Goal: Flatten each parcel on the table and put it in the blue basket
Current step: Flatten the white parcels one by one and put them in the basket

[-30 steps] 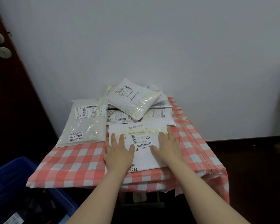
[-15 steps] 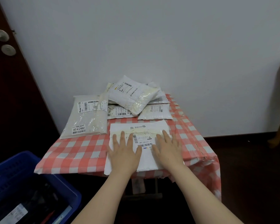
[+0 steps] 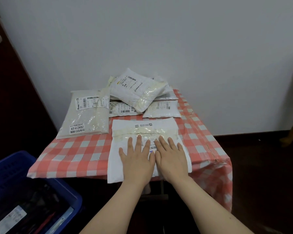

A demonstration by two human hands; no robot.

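Both hands lie flat, fingers straight and spread, side by side on a white parcel (image 3: 146, 130) at the near edge of the table (image 3: 71, 154); the left hand (image 3: 137, 160) and the right hand (image 3: 172, 159) touch at the thumbs and grip nothing. The parcel's near end hangs slightly over the table edge. Behind it lie a large clear-wrapped parcel (image 3: 86, 115) and a heap of parcels (image 3: 139, 92). The blue basket (image 3: 15, 168) stands below the table at the left, with things inside
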